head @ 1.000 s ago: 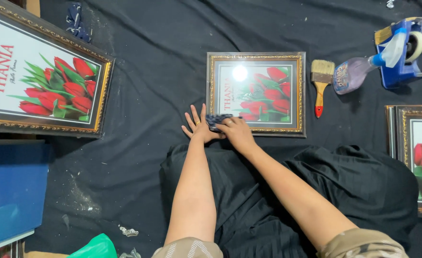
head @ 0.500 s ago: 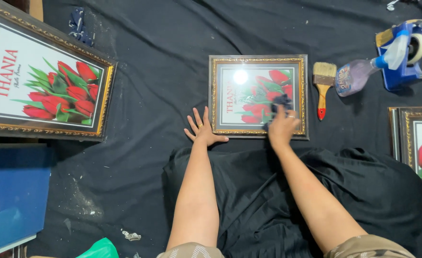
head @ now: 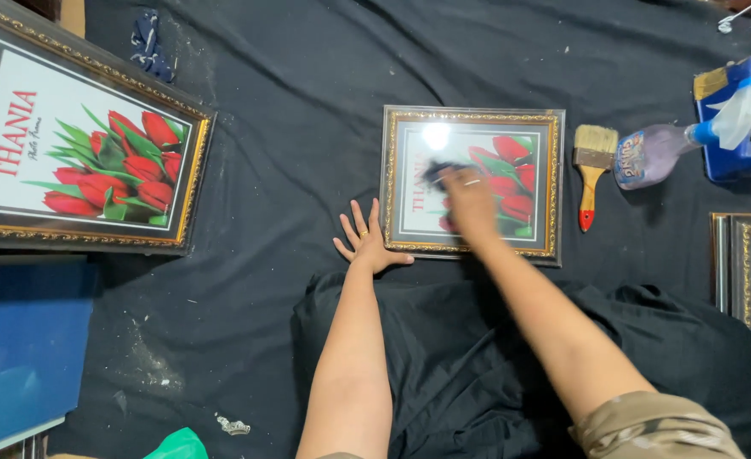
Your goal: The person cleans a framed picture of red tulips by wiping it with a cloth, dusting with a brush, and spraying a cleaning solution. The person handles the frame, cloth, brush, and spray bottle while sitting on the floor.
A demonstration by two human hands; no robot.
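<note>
A small gold-edged picture frame (head: 554, 183) with red tulips under glass lies flat on the black cloth. My right hand (head: 469, 200) rests on the glass, blurred with motion, its fingers closed on a dark cloth (head: 438, 172). My left hand (head: 365, 240) lies flat with fingers spread on the black cloth, its thumb touching the frame's lower left corner.
A larger tulip frame (head: 86, 161) lies at the left, another frame (head: 745, 280) at the right edge. A paintbrush (head: 594, 166), a spray bottle (head: 660, 153) and a blue tape dispenser (head: 745, 119) lie right of the small frame. A blue board (head: 18, 348) is lower left.
My right hand has moved with the dark cloth from the frame's lower left corner, across to its right side, then back to the middle of the glass. My left hand has stayed put.
</note>
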